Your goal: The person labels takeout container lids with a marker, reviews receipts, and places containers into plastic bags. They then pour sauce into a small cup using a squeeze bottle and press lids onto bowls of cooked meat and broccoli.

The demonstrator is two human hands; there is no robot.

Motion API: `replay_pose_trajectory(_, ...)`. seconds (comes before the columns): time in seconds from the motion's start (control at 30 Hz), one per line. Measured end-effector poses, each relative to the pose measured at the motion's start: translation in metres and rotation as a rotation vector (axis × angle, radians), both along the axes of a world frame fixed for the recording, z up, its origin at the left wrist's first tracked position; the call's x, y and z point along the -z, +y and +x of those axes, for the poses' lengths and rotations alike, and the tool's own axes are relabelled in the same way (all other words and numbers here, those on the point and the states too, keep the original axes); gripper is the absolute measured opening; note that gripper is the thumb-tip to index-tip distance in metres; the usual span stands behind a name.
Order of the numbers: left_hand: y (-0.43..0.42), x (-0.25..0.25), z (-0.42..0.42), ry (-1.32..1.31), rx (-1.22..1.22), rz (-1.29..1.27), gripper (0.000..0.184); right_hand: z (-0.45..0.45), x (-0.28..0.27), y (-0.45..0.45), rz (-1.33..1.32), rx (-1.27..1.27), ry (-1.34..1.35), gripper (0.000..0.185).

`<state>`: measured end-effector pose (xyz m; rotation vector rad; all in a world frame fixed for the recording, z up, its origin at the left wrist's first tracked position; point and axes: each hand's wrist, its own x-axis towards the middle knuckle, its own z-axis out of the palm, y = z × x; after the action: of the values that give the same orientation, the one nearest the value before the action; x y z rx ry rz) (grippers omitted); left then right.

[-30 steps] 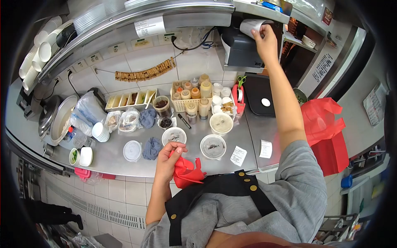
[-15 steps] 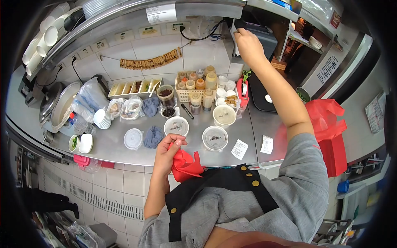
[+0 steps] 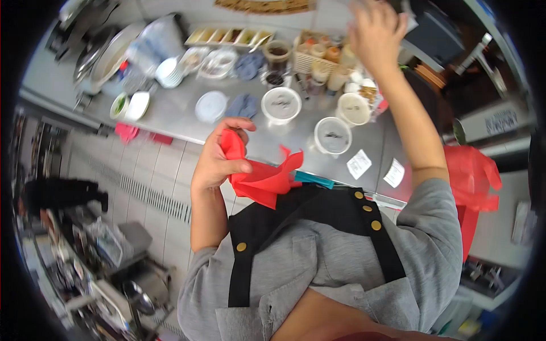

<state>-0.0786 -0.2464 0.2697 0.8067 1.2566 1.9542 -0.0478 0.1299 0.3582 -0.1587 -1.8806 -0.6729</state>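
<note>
My left hand [image 3: 219,153] grips a red cloth-like bag [image 3: 264,179] at the counter's front edge, thumb and fingers around its upper left part. At the top right, my right hand [image 3: 378,34] is raised over the back of the counter, blurred, with its fingers spread, near the basket of sauce bottles [image 3: 318,51]. A white paper [image 3: 408,17] shows beside its fingers; whether they touch is unclear. Lidded round tubs [image 3: 281,105] stand between the hands, one more [image 3: 333,136] nearer the edge. Two printed slips [image 3: 359,164] lie to the right of them.
A dark machine [image 3: 435,34] is at the upper right. Red bags [image 3: 469,176] stand at the counter's right. Blue cloths [image 3: 243,107], a white lid [image 3: 211,107] and stacked bowls [image 3: 169,73] lie left of centre. A person in dark clothes [image 3: 65,194] is at the far left.
The view has tilted down and swung. My right hand has come away from the dark machine and its fingers have spread. My left hand has opened wider around the red bag, which is more unfolded.
</note>
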Motion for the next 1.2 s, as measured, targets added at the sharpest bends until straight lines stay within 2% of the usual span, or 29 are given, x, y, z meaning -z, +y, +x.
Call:
replay_pose_trajectory(0.03,-0.012,0.002,0.0,-0.009,-0.042,-0.02,0.062,-0.007,0.02,-0.04,-0.191,-0.031,-0.291,0.021)
replay_pose_trajectory(0.07,-0.023,0.005,0.001,0.11,-0.03,-0.062,0.059,-0.015,0.046,-0.076,-0.37,-0.057,-0.588,0.021)
replay_pose_trajectory(0.1,-0.033,0.007,0.001,0.229,-0.011,-0.103,0.056,-0.033,0.099,-0.079,-0.123,-0.41,-0.64,0.016)
replay_pose_trajectory(0.13,-0.044,0.006,0.002,0.315,-0.035,-0.132,0.041,-0.048,0.131,-0.107,-0.163,-0.577,-0.678,0.007)
replay_pose_trajectory(0.17,-0.055,0.007,0.001,0.307,-0.061,-0.147,0.041,-0.065,0.165,-0.134,-0.28,-0.6,-0.821,0.007)
replay_pose_trajectory(0.23,-0.077,0.009,-0.001,0.158,-0.353,-0.191,0.03,-0.107,0.238,-0.165,-0.44,-0.527,-0.984,0.014)
replay_pose_trajectory(0.27,-0.085,0.006,-0.004,0.06,-0.482,-0.115,0.022,-0.13,0.276,-0.178,-0.523,-0.456,-1.031,0.016)
replay_pose_trajectory(0.3,-0.09,0.002,-0.012,0.079,-0.606,-0.079,0.018,-0.144,0.304,-0.183,-0.604,-0.374,-1.111,0.017)
replay_pose_trajectory(0.37,-0.104,-0.01,-0.025,-0.048,-0.831,0.031,0.017,-0.164,0.352,-0.18,-0.682,-0.245,-1.203,0.018)
replay_pose_trajectory(0.4,-0.112,-0.014,-0.032,-0.031,-0.861,0.028,0.017,-0.173,0.366,-0.183,-0.696,-0.202,-1.217,0.019)
replay_pose_trajectory(0.47,-0.128,-0.018,-0.039,-0.079,-0.928,0.184,0.02,-0.177,0.345,-0.192,-0.658,-0.161,-1.318,0.023)
replay_pose_trajectory(0.5,-0.134,-0.018,-0.041,-0.081,-0.939,0.174,0.02,-0.174,0.339,-0.197,-0.658,-0.172,-1.329,0.023)
replay_pose_trajectory(0.57,-0.141,-0.021,-0.049,-0.133,-1.003,0.262,0.022,-0.17,0.319,-0.201,-0.84,-0.193,-1.192,0.02)
replay_pose_trajectory(0.6,-0.143,-0.022,-0.053,-0.151,-0.992,0.299,0.023,-0.161,0.29,-0.207,-0.844,-0.189,-1.188,0.02)
replay_pose_trajectory(0.67,-0.145,-0.027,-0.06,-0.198,-1.003,0.312,0.023,-0.128,0.216,-0.225,-1.328,-0.87,-0.883,0.019)
replay_pose_trajectory(0.7,-0.144,-0.029,-0.064,-0.251,-1.02,0.318,0.023,-0.11,0.203,-0.229,-1.333,-0.857,-0.867,0.019)
replay_pose_trajectory(0.77,-0.136,-0.032,-0.071,-0.261,-0.966,0.321,0.025,-0.071,0.186,-0.236,-1.532,-1.262,-0.259,0.02)
replay_pose_trajectory(0.8,-0.131,-0.033,-0.075,-0.269,-0.931,0.328,0.026,-0.053,0.177,-0.239,-1.532,-1.235,-0.224,0.02)
replay_pose_trajectory(0.83,-0.129,-0.029,-0.083,-0.268,-0.888,0.32,0.026,-0.038,0.169,-0.242,-1.64,-1.257,-0.343,0.02)
replay_pose_trajectory(0.87,-0.131,-0.018,-0.093,-0.256,-0.602,0.491,0.028,-0.029,0.16,-0.243,-1.747,-1.28,-0.462,0.023)
replay_pose_trajectory(0.9,-0.131,-0.01,-0.102,-0.252,-0.313,0.648,0.031,-0.026,0.15,-0.244,-1.75,-1.258,-0.418,0.023)
replay_pose_trajectory(0.97,-0.119,-0.007,-0.119,-0.284,-0.186,0.663,0.036,-0.017,0.133,-0.248,-1.35,-1.232,-0.655,0.04)
replay_pose_trajectory(1.0,-0.107,-0.006,-0.13,-0.283,-0.029,0.736,0.037,-0.012,0.127,-0.247,-1.363,-1.205,-0.625,0.04)
replay_pose_trajectory(1.03,-0.095,-0.005,-0.134,-0.286,0.126,0.81,0.039,-0.004,0.121,-0.245,-1.412,-1.232,-0.836,0.052)
replay_pose_trajectory(1.07,-0.083,-0.005,-0.129,-0.331,0.042,0.783,0.039,0.004,0.115,-0.243,-1.454,-1.254,-1.051,0.065)
replay_pose_trajectory(1.1,-0.07,-0.004,-0.125,-0.347,0.074,0.778,0.039,0.012,0.109,-0.243,-1.467,-1.227,-1.024,0.065)
replay_pose_trajectory(1.17,-0.044,-0.003,-0.116,-0.377,0.005,0.725,0.039,0.032,0.096,-0.245,-1.294,-1.128,-0.822,0.077)
replay_pose_trajectory(1.2,-0.032,-0.001,-0.11,-0.375,0.052,0.709,0.04,0.044,0.088,-0.243,-1.378,-1.045,-0.815,0.079)
